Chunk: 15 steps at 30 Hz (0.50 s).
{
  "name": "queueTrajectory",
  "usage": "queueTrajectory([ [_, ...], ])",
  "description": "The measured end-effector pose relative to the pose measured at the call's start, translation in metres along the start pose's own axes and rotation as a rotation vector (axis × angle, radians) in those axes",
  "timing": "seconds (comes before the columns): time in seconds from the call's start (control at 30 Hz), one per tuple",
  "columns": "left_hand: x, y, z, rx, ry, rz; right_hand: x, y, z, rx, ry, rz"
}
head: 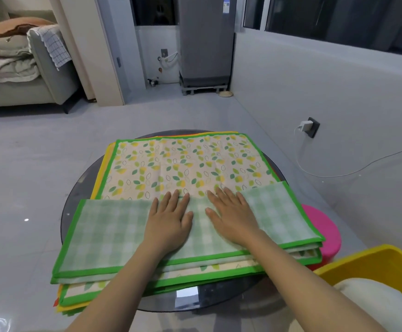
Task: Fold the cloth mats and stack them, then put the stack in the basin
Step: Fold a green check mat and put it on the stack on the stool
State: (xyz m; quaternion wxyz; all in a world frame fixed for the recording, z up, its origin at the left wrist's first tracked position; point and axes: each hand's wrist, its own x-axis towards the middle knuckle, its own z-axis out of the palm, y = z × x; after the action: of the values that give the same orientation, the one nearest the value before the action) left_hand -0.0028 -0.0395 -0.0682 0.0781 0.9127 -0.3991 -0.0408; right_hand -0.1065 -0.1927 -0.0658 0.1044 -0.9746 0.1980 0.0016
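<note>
Green-edged mat (183,164) half folded; left hand (168,219) and right hand (233,216) press flap with flat, straight fingers. Flap may skew; pile overhangs round counter (75,192).

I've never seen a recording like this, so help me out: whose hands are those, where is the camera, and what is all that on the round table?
There is no robot here. A person wears a camera on the head, looking down at their own hands. The left hand and right hand lie flat, pressing a folded-over green checked flap of a leaf-patterned cloth mat. More mats lie stacked beneath, on a round glass table. Nothing is gripped. A yellow basin waits at the right, beside a pink stool.
</note>
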Motion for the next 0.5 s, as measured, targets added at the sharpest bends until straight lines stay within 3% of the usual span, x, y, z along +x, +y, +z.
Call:
queueTrajectory([
  [0.23, 0.000, -0.002, 0.003, 0.007, 0.019, 0.009, -0.011, 0.078, -0.015, -0.032, 0.026, 0.239],
  [0.5, -0.001, -0.001, 0.002, 0.016, 0.021, 0.006, -0.014, 0.084, -0.018, -0.026, 0.046, 0.237],
])
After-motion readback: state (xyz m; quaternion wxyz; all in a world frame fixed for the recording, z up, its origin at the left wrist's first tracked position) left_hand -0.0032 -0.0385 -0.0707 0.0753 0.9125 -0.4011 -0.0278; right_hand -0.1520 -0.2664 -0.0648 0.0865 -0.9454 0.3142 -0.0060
